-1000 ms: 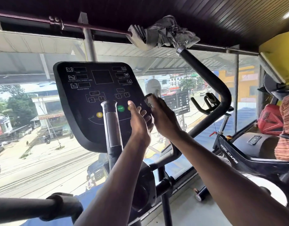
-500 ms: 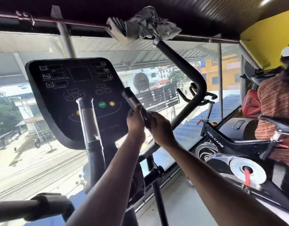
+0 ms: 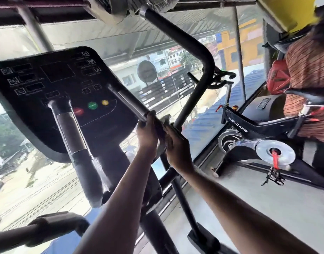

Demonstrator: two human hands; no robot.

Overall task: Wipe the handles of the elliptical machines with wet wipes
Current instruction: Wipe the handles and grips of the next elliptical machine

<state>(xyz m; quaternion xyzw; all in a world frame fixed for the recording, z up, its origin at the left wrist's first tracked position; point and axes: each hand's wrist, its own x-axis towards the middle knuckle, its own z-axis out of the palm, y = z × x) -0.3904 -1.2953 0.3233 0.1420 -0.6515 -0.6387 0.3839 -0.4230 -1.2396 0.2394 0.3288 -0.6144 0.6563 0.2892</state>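
Your two hands meet on the right fixed handle [image 3: 129, 102] of the elliptical, just to the right of the console [image 3: 53, 92]. That handle is a dark tube with a long silvery sensor strip along its upper stretch; it looks smooth and slightly glossy. Its long axis runs on a slant, its free end pointing up and left towards the console's buttons, its lower end dropping down and right under your hands.

Your left hand [image 3: 146, 132] is curled round the handle just below the silvery strip, thumb side up against the tube. Your right hand [image 3: 176, 145] sits just beside it, lower on the same tube, fingers curled over a pale, crumpled wet wipe [image 3: 164, 121]. The wipe shows between the two hands, a light grey wad pressed against the handle; most of it is hidden by your fingers.

The left fixed handle [image 3: 69, 129] stands in front of the console, same dark tube and silver strip, its free end pointing up and slightly left. The tall curved moving handle [image 3: 199, 57] rises behind your hands and bends over to the upper left. To your right stands a black spin bike [image 3: 238, 125] marked WELCARE, with a person in a striped top [image 3: 307, 74] beside it.
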